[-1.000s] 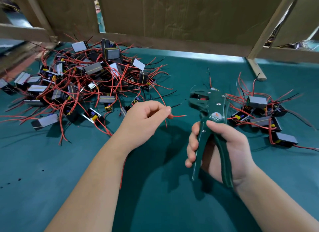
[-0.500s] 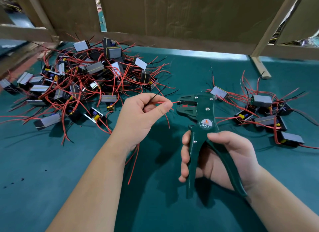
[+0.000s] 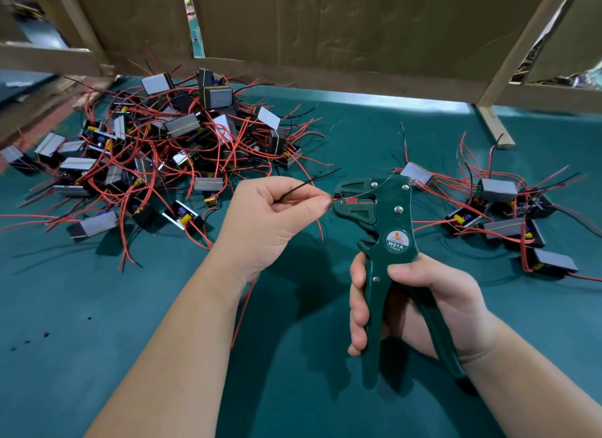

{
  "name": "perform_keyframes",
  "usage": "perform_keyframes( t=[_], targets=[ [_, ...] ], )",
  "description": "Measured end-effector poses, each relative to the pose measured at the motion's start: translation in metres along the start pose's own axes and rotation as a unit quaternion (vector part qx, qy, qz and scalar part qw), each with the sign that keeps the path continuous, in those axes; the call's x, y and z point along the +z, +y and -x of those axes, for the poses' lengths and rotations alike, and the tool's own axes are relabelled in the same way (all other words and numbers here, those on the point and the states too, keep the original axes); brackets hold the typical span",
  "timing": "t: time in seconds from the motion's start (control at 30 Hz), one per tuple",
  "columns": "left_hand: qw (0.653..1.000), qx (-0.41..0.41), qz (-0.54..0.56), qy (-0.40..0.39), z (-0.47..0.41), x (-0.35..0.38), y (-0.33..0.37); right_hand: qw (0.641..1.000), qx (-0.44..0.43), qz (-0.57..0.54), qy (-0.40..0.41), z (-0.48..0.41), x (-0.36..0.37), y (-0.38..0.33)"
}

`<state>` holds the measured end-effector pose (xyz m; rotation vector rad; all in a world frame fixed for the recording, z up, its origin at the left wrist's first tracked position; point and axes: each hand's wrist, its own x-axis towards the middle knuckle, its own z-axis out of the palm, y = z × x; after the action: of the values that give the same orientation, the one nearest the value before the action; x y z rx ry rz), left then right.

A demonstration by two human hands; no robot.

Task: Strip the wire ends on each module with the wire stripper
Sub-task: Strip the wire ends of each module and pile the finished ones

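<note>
Red wire (image 3: 303, 201) pinched by left hand (image 3: 267, 229) runs under the wrist; its module hidden. Tip sits inside mouth of wire stripper (image 3: 395, 238), stripped or not unclear. Right hand (image 3: 423, 304) covers part of handles. Pile wires (image 3: 19, 216) left of left hand cut by edge.

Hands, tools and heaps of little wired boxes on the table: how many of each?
Hands: 2, left hand pinching a red wire, right hand
Wire stripper: 1
Module heaps: 2, large heap and small heap
Total: 5
</note>
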<state>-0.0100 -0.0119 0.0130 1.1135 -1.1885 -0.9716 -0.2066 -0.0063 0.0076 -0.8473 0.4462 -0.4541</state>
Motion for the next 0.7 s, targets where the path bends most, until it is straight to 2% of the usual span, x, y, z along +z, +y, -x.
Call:
perform_keyframes(
  t=[0.47, 0.57, 0.7],
  targets=[
    [0.998, -0.046, -0.038, -0.036, -0.0018, -0.0068, -0.0027, 0.999, 0.008, 0.027, 0.034, 0.0005, -0.0014, 0.0014],
    [0.995, -0.055, -0.062, -0.051, -0.0038, -0.0084, -0.0058, 0.996, 0.013, 0.014, 0.083, -0.0014, 0.0032, 0.0044],
    [0.989, -0.120, -0.057, -0.060, -0.0063, -0.0077, -0.0086, 0.978, -0.008, 0.015, 0.208, -0.0071, 0.0073, 0.0046]
  ],
)
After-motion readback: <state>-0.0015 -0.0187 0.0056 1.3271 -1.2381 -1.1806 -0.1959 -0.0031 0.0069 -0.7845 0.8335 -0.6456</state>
